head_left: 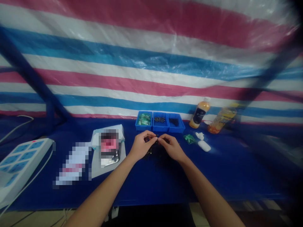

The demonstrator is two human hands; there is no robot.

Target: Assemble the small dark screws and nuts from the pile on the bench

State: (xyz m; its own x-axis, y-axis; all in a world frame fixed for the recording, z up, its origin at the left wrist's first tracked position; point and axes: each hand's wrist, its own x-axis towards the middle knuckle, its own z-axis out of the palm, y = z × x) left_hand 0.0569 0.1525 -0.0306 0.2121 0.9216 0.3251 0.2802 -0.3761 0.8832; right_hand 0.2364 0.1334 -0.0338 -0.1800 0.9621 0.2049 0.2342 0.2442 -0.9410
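Note:
My left hand [142, 145] and my right hand [171, 146] meet above the blue-covered table, their fingertips pinching a tiny dark part [156, 136] between them. It is too small to name exactly. Right below my hands lies a loose dark heap of small parts [156, 155], partly hidden by my palms. Behind my fingers stand a blue bin of green packets [143, 120], a blue bin of dark metal pieces [160, 121] and a blue bin of black bits [175, 123].
A white power strip [20, 165] lies at the far left, beside pixelated items on a grey sheet [104, 167]. To the right stand two plastic bottles [200, 113] [222, 119], with a white oval case [204, 145]. A striped tarp hangs behind the table.

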